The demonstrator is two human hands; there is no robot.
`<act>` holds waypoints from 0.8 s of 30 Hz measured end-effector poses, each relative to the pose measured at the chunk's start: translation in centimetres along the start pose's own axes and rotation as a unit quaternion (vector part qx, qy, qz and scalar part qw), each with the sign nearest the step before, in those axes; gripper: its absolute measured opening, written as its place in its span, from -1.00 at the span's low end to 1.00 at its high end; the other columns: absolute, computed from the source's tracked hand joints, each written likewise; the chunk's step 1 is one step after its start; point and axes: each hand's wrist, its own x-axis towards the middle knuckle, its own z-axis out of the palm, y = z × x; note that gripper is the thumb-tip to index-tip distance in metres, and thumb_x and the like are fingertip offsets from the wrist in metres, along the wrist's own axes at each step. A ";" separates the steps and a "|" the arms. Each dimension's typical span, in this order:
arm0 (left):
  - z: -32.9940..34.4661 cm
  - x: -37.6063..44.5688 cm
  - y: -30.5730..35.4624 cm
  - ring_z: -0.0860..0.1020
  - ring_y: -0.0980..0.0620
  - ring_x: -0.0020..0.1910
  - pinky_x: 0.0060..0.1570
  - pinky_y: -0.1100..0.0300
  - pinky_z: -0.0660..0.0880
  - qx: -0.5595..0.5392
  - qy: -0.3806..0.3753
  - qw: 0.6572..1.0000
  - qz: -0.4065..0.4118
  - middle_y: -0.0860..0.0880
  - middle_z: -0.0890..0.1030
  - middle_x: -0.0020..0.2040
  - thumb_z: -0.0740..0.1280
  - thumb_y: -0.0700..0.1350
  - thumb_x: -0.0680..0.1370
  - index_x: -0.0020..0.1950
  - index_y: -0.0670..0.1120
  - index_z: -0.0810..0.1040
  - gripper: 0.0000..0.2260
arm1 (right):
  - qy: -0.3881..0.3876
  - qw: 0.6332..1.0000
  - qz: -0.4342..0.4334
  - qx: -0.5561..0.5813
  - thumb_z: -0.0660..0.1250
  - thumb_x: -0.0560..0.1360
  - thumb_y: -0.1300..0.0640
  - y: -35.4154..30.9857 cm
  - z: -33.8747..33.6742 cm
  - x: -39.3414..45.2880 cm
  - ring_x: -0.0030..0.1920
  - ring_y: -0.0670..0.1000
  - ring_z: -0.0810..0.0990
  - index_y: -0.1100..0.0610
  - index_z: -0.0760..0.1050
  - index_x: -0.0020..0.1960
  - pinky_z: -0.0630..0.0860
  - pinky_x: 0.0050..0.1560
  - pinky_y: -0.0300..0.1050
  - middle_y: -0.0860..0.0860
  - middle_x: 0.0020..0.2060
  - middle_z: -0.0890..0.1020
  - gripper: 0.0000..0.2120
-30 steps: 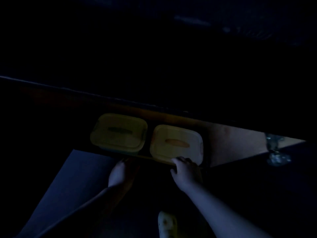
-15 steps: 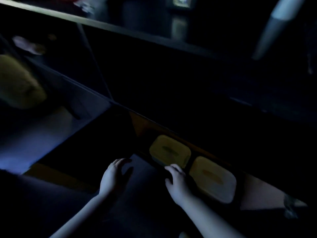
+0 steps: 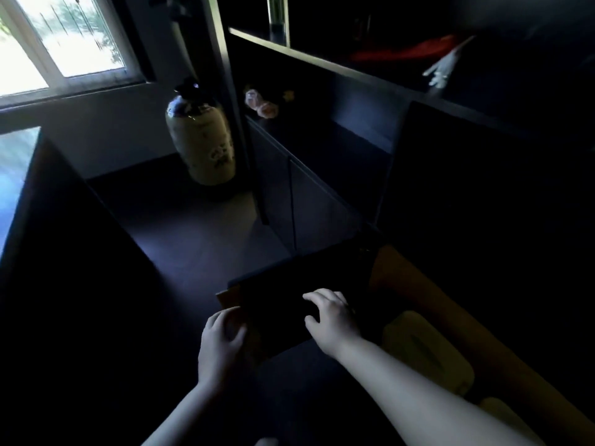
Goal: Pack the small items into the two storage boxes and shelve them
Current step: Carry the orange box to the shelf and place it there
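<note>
Two storage boxes with pale yellow lids sit side by side in a wooden-lined compartment at the lower right. The nearer-to-centre box [image 3: 425, 352] shows most of its lid. My right forearm partly hides the second box [image 3: 502, 413]. A dark panel [image 3: 283, 304], seemingly the compartment's door or front, lies just left of them. My left hand [image 3: 222, 342] curls round the panel's left edge. My right hand [image 3: 331, 317] rests on the panel's face with its fingers spread. The scene is very dark.
A cream ceramic jar [image 3: 199, 143] stands on a low dark surface [image 3: 193, 233] under a bright window [image 3: 64, 37]. A dark shelf unit [image 3: 322, 59] rises on the right, holding pink flowers [image 3: 260, 104] and something red [image 3: 402, 53].
The view has swung up and to the left, so the boxes now lie at the lower right. Both hands have moved from the boxes' front edge onto the dark panel.
</note>
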 end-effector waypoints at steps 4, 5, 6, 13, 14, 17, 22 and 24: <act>-2.7 5.6 -3.0 0.51 0.06 0.02 0.08 0.22 0.39 -0.006 -0.004 0.999 -0.035 -0.05 0.55 0.07 0.42 -0.22 0.47 0.17 -0.14 0.58 -0.73 | -0.027 1.000 -0.001 0.000 0.22 0.54 0.17 -5.0 4.0 5.4 0.43 -0.04 0.23 0.01 0.40 0.40 0.13 0.43 -0.12 -0.09 0.40 0.38 -0.57; -3.2 6.8 -3.8 0.52 0.04 0.04 0.12 0.21 0.40 -0.012 -0.008 0.999 -0.047 -0.06 0.55 0.09 0.41 -0.22 0.48 0.18 -0.15 0.58 -0.73 | -0.036 0.999 0.002 -0.003 0.21 0.55 0.16 -6.1 5.1 6.8 0.48 -0.04 0.16 0.01 0.37 0.43 0.05 0.45 -0.09 -0.06 0.45 0.32 -0.55; -3.3 8.0 -4.6 0.53 0.02 0.07 0.14 0.20 0.40 -0.016 -0.018 0.998 -0.055 -0.06 0.55 0.11 0.40 -0.21 0.49 0.20 -0.16 0.57 -0.72 | -0.042 0.999 0.002 -0.006 0.21 0.55 0.16 -7.2 6.1 8.1 0.51 -0.04 0.08 0.00 0.34 0.46 -0.02 0.47 -0.07 -0.03 0.50 0.25 -0.53; -2.8 12.6 -8.2 0.48 0.08 0.22 0.20 0.26 0.35 -0.087 -0.167 0.976 -0.109 -0.04 0.56 0.23 0.23 -0.15 0.61 0.31 -0.13 0.51 -0.72 | -0.103 0.990 0.040 -0.091 0.09 0.63 -0.06 -9.8 12.4 12.3 0.56 -0.01 -0.18 -0.11 0.13 0.54 -0.29 0.50 0.05 -0.03 0.58 -0.04 -0.52; -2.7 12.8 -8.4 0.48 0.09 0.22 0.20 0.27 0.36 -0.108 -0.186 0.969 -0.118 -0.03 0.56 0.23 0.21 -0.15 0.62 0.31 -0.12 0.50 -0.72 | -0.108 0.987 0.044 -0.109 0.07 0.63 -0.09 -9.5 12.9 12.2 0.56 0.00 -0.17 -0.12 0.09 0.54 -0.30 0.50 0.06 -0.04 0.58 -0.05 -0.51; -2.4 12.8 -8.8 0.54 0.14 0.10 0.04 0.40 0.42 -0.170 -0.227 0.947 -0.150 0.02 0.61 0.13 0.17 -0.15 0.64 0.24 -0.10 0.54 -0.76 | -0.108 0.979 0.017 -0.174 0.04 0.62 -0.14 -8.5 13.2 11.7 0.56 0.04 -0.13 -0.15 -0.01 0.56 -0.28 0.50 0.10 -0.05 0.58 -0.08 -0.46; -2.7 12.4 -9.0 0.63 0.22 -0.13 -0.19 0.49 0.44 -0.168 -0.243 0.942 -0.158 -0.03 0.69 -0.08 0.21 -0.14 0.62 0.06 -0.12 0.64 -0.79 | -0.069 0.980 -0.028 -0.184 0.07 0.61 -0.11 -7.5 12.7 10.6 0.44 0.11 0.16 -0.08 0.08 0.55 -0.08 0.51 0.07 0.02 0.49 0.20 -0.48; -2.7 11.9 -9.2 0.63 0.23 -0.17 -0.22 0.46 0.47 -0.163 -0.269 0.936 -0.156 -0.03 0.68 -0.09 0.26 -0.17 0.59 0.09 -0.12 0.62 -0.84 | -0.039 0.987 -0.041 -0.151 0.11 0.60 -0.13 -6.9 12.2 10.0 0.34 0.07 0.27 -0.07 0.32 0.45 0.04 0.46 0.00 0.01 0.33 0.35 -0.57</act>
